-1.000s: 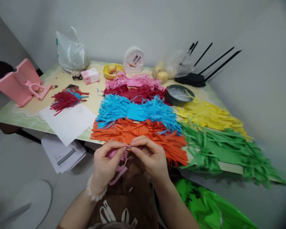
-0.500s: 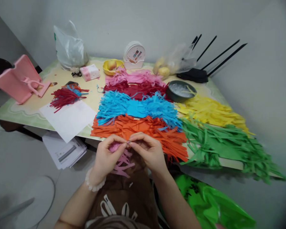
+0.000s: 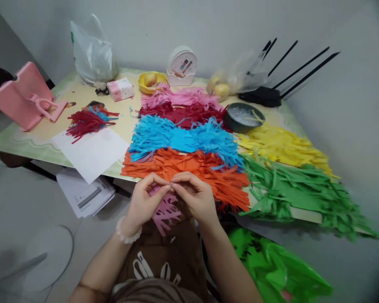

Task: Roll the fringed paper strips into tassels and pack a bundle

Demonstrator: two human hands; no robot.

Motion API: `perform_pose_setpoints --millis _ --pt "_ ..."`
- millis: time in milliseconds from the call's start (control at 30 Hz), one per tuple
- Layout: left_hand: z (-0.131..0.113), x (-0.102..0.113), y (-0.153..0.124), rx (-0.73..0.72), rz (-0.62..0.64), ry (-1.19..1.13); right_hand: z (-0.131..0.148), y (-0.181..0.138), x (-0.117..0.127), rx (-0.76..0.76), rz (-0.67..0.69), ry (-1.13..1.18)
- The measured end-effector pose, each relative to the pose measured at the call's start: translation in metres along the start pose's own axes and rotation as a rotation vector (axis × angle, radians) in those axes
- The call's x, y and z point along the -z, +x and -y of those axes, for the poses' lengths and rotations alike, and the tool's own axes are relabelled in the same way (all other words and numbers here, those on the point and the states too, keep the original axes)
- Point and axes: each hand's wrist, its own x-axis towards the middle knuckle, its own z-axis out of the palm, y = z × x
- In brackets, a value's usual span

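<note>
Both hands meet just in front of the table edge, fingertips pinched together. A pink fringed paper tassel (image 3: 164, 212) hangs below them, its strips dangling over my lap. My left hand (image 3: 149, 201) is closed on the top of the tassel. Against it, my right hand (image 3: 196, 198) pinches at the same top end; the exact bit between the fingertips is too small to make out. Right behind the hands lies orange fringed paper (image 3: 177, 163), then blue fringed paper (image 3: 185, 136), dark red fringed paper (image 3: 183, 115) and pink fringed paper (image 3: 185, 97).
Green fringed paper (image 3: 297, 187) and yellow fringed paper (image 3: 281, 145) lie to the right, beside a dark bowl (image 3: 232, 126). Finished-looking tassels (image 3: 86, 122) rest near white paper (image 3: 93, 155) at left. A pink tablet stand (image 3: 22, 97) and black router (image 3: 262, 97) stand farther off.
The view has shifted slightly. Both hands keep pinching at the tassel's top, with a small shift of the fingers, and the pink strips hang a little differently.
</note>
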Motion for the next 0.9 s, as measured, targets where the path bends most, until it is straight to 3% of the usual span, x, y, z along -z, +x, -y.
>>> perform_pose_setpoints --millis 300,600,900 --pt "0.005 -0.003 -0.014 -0.098 -0.187 0.135 0.000 -0.007 -0.007 0.105 -0.042 -0.117" --pt "0.002 -0.003 -0.014 -0.069 -0.088 0.102 0.006 -0.007 -0.003 0.108 -0.105 -0.079" --pt "0.003 -0.007 -0.013 -0.067 -0.094 0.038 0.010 -0.004 0.007 -0.004 0.059 -0.069"
